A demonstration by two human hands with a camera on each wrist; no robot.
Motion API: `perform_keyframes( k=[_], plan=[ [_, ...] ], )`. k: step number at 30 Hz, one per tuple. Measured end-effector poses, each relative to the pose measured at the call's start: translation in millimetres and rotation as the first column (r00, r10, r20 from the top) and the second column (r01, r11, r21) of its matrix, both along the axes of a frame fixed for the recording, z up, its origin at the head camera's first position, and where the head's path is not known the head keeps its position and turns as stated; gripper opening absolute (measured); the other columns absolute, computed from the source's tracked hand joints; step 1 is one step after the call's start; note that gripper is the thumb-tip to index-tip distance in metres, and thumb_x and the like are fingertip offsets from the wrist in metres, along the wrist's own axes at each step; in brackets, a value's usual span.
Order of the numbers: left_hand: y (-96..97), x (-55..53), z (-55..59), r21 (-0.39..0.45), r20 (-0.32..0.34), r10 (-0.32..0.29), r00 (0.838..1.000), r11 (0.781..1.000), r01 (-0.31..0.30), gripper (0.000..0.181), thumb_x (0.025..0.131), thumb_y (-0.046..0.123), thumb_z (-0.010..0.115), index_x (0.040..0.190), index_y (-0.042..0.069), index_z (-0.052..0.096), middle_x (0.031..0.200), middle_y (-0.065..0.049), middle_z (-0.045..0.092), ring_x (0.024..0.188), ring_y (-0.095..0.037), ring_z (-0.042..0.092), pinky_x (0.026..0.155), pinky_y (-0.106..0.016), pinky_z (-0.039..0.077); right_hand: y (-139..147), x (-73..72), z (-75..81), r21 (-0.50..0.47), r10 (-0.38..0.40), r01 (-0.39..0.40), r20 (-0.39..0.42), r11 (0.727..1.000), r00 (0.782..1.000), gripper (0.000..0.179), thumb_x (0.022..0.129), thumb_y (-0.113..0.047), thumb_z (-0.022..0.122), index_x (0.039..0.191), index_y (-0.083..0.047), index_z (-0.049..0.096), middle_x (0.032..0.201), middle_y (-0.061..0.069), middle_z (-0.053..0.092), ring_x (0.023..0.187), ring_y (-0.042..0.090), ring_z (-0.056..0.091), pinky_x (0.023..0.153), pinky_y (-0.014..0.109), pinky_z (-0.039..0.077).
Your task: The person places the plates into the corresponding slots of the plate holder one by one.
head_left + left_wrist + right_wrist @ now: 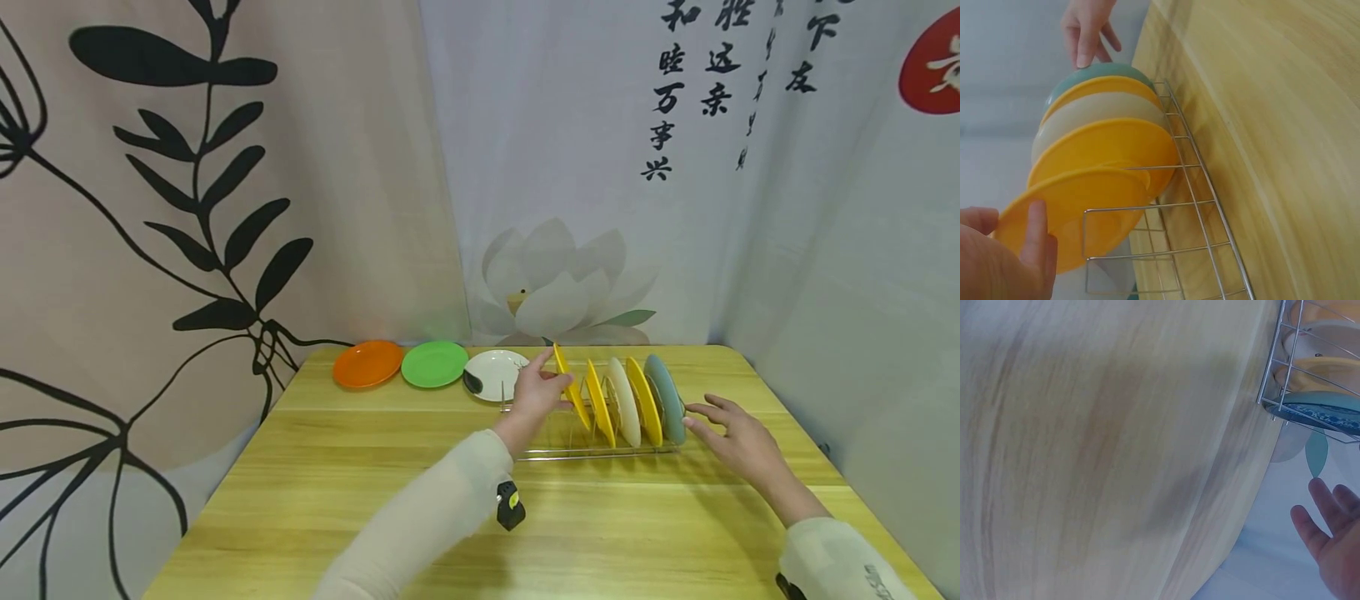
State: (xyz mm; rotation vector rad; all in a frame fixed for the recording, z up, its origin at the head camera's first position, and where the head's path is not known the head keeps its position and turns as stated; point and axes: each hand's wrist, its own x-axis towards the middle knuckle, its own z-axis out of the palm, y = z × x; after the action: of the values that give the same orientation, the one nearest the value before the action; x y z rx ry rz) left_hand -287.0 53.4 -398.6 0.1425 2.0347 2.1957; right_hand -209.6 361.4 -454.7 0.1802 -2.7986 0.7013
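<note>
My left hand [534, 395] pinches the rim of the leftmost yellow plate [572, 392], which leans at the left of a row in a wire dish rack [600, 454]. In the left wrist view, fingers [1036, 231] lie across that plate's face. Beside it stand another yellow plate [601, 404], a cream plate [624, 402], a third yellow plate [644, 400] and a blue-green plate [666, 398]. My right hand [738, 437] is at the rack's right end, fingers loosely extended near the blue-green plate. A gap shows between them in the right wrist view.
Flat along the table's back edge lie an orange plate [367, 364], a green plate [435, 364] and a white plate [491, 373] with a dark pattern, partly behind my left hand. A printed curtain [360, 208] hangs behind the wooden table [337, 483].
</note>
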Motion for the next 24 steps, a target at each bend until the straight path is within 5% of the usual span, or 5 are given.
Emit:
perform_keyframes(
  k=[11,24],
  plan=[
    [-6.6,-0.1,-3.0,-0.014,0.007,0.056,0.998,0.998,-0.056,0.056,0.090,0.003,0.071,0.142,0.006,0.051,0.107,-0.014,0.056,0.096,-0.032,0.064,0.076,-0.042,0.060,-0.1,2.0,-0.4,-0.001,-0.004,0.004,0.002,1.000,1.000,0.054,0.102,-0.045,0.052,0.135,-0.002,0.060,0.146,0.034,0.037,0.119,0.059,0.044,0.083,0.069,0.045],
    [-39.9,-13.6,5.9,0.091,0.012,0.065,0.998,0.994,-0.066,0.051,0.091,0.001,0.066,0.139,0.003,0.051,0.102,-0.012,0.055,0.091,-0.022,0.059,0.082,-0.043,0.059,-0.6,0.7,0.1,0.001,0.000,0.000,-0.004,1.000,1.000,0.054,0.102,-0.045,0.052,0.135,-0.003,0.059,0.146,0.033,0.037,0.119,0.058,0.045,0.084,0.069,0.044]
  ],
)
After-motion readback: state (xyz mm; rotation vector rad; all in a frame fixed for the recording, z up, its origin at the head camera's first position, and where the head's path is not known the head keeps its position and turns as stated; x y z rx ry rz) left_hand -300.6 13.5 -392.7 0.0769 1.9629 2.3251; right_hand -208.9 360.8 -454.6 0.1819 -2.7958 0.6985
